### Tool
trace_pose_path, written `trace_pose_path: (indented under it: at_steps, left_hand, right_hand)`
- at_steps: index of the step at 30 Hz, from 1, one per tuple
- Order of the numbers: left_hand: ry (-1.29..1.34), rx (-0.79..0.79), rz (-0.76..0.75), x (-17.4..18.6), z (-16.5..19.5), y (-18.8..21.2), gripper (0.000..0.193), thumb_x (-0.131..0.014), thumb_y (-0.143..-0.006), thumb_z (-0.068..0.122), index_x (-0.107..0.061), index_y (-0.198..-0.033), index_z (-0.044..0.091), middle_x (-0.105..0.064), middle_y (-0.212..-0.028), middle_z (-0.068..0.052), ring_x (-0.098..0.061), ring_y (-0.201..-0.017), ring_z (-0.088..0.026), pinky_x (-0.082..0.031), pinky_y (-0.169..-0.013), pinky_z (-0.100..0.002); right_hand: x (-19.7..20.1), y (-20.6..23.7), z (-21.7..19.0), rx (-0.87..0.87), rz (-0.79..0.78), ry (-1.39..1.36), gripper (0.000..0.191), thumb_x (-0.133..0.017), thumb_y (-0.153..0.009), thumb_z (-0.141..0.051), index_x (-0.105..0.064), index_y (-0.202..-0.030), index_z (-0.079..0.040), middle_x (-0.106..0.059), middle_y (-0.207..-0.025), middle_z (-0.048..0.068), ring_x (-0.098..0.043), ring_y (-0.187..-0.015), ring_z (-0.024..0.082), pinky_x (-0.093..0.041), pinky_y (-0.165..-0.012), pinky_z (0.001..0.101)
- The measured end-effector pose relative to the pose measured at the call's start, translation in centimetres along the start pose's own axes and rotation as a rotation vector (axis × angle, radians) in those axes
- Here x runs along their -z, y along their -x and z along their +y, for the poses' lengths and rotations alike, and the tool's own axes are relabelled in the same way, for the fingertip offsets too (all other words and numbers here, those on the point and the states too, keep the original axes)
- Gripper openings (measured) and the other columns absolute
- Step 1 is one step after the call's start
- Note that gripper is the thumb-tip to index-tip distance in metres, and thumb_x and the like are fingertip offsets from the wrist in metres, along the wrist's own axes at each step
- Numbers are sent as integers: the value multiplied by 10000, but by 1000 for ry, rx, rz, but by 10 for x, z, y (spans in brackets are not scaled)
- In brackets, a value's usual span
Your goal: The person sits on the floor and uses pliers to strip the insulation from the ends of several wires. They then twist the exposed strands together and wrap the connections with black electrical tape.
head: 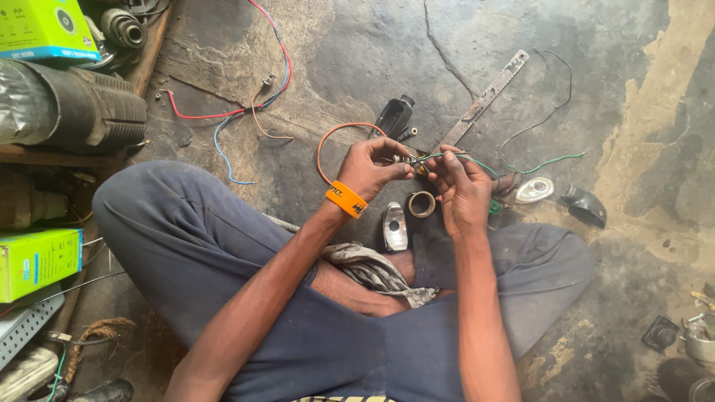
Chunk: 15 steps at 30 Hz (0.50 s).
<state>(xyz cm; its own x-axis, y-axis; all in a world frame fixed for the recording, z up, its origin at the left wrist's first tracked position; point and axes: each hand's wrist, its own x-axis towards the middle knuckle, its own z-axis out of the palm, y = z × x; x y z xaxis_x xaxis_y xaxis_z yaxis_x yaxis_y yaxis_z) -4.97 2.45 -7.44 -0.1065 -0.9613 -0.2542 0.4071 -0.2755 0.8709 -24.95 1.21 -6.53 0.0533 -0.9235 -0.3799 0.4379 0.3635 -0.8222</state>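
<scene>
I see left hand [370, 165] pinching small part [412, 159] with orange wire [322, 149]; right hand [460, 186] pinching green wire [477, 159]. Step, I judge: joining wires. Next needs steady twist.

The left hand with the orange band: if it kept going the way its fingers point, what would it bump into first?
Probably the right hand. The left hand points across at it, fingertips nearly meeting around a small part and green wire. Depth is hard to judge from above.
</scene>
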Motion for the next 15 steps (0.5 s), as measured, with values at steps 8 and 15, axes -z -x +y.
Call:
trace_pose_path:
  at_steps: [8,15]
  left_hand:
    - [-172,-49,80,-11,13,4,204,-746,-858,-45,-706,-1058,-42,-759,-941,-115,-758,-861,-155,-655,-762,-284]
    - [-352,-89,120,-19,27,10,210,-735,-850,-26,-724,-1058,-6,-774,-956,-81,-753,-850,-112,-653,-733,-254]
  right_hand:
    - [1,3,5,-18,-39,-150,183,-681,-999,-75,-691,-1159,12,-745,-1027,130,-746,-962,213,-610,-842,320]
    - [-3,5,8,-53,-68,-155,171,-663,-1007,-80,-682,-1158,-2,-745,-1021,128,-748,-973,221,-612,-857,326]
